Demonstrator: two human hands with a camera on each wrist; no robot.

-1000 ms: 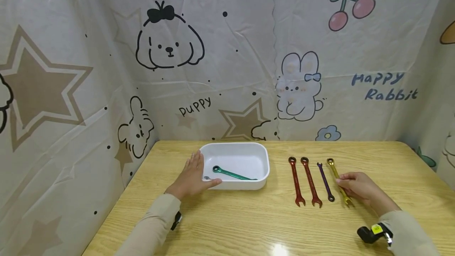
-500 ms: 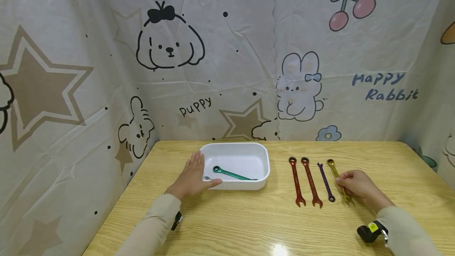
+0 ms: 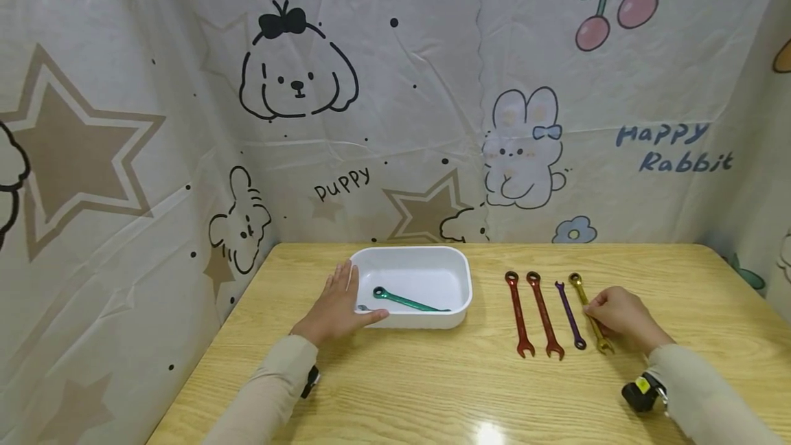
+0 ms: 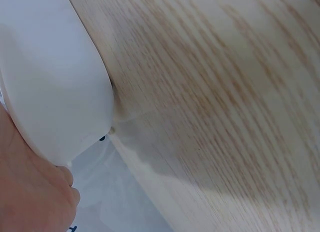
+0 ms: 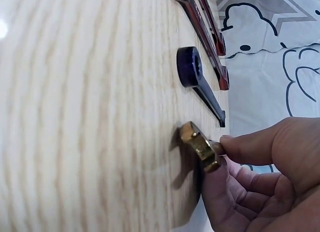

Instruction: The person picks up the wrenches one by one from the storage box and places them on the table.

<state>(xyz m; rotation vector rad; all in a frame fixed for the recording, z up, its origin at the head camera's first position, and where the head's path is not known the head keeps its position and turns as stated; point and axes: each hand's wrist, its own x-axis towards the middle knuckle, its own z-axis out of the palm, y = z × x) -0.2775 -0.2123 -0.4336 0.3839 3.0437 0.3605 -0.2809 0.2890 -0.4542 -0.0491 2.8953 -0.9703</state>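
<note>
A person, left hand (image 3: pixel 336 309) and right hand (image 3: pixel 625 318) bare, wears creased beige long sleeves (image 3: pixel 267 384), a black wrist camera (image 3: pixel 311 381) on the left and a second camera (image 3: pixel 636 399), bearing a yellow patch (image 3: pixel 643 384), on the right.

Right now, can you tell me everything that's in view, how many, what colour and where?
White rectangular plastic-looking tray: one, plain white, left of the wrench row
Green ring-ended metal wrench: one, teal green, inside the tray
Small grey piece: one, grey, inside the tray's near left corner, mostly hidden
Long red metal wrenches: two, deep red, right of the tray
Slim purple metal wrench: one, dark purple, right of the red pair
Gold metal wrench: one, shiny gold, right of the purple one
Wood-grain table: one, light brown, underneath
Cartoon-printed cloth: cream, back and sides
Wrist devices: two, black, one per wrist
Sleeves: two, beige, both arms
Left hand: one, bare, against the tray's left end
Right hand: one, bare, fingers pinching the gold wrench
</note>
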